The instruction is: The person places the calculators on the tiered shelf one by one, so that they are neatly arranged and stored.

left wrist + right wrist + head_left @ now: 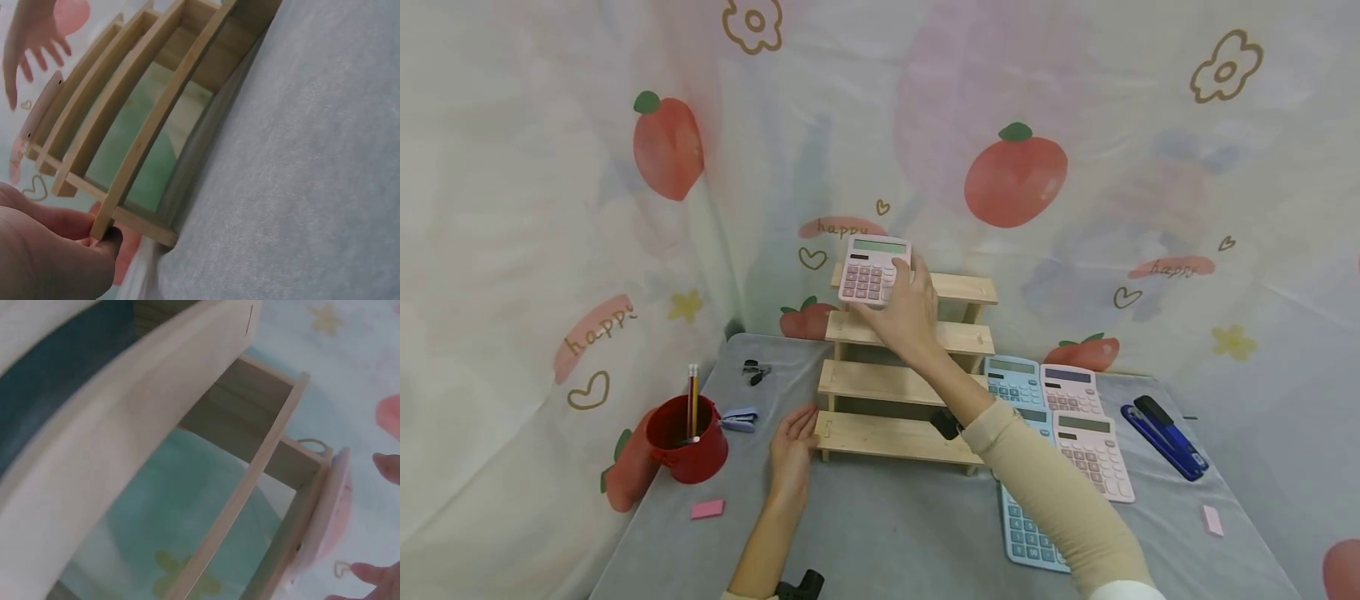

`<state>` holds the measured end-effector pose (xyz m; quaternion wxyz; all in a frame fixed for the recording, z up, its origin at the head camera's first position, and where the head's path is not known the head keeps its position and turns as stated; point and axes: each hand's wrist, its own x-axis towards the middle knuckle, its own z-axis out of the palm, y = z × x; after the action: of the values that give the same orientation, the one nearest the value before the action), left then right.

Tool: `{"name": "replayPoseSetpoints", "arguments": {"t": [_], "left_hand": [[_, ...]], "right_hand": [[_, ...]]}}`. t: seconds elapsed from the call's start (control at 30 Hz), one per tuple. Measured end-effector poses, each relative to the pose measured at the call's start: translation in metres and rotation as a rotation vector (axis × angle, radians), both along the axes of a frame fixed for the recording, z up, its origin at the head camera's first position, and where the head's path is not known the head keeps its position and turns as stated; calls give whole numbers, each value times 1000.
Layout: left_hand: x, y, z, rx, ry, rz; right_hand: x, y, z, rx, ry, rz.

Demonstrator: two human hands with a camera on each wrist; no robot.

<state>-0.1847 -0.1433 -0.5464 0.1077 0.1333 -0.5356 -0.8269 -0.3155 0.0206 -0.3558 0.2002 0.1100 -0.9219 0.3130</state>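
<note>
Head feed first: my right hand [906, 312] is up high, and just left of it sits the pink calculator [867, 279], on the top shelf [966, 289] of the wooden stand [880, 379]. Down and left, my left hand [793, 446] is at the end of the bottom shelf [887, 433]. Below and right of my right hand, other calculators [1097, 458] lie on the table [880, 533].

Over to the left wrist, and there's the steadying grip: thumb and finger pinching that bottom shelf's end. Beyond it, the right hand hangs with fingers spread, a gap between them and the calculator!

Right wrist now, and it agrees: fingers released, the calculator resting along the top shelf beside them, not held.

So I'd call this the letting-go end of a placement, the calculator looking set down. What the next move calls for, to my mind: draw the right fingers clear without nudging that calculator, keep the left pinch firm, and only then reach low and right for another.
</note>
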Motion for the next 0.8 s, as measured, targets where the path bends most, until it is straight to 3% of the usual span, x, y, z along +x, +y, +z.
{"name": "replayPoseSetpoints", "arguments": {"t": [0.17,0.4,0.8], "left_hand": [[0,2,1,-8,-4,10],[1,2,3,-20,-35,1],[3,4,3,-42,-19,11]], "right_hand": [[30,33,-6,5,-4,37],[75,80,-27,-11,-42,106],[137,167,-77,81,-98,15]]}}
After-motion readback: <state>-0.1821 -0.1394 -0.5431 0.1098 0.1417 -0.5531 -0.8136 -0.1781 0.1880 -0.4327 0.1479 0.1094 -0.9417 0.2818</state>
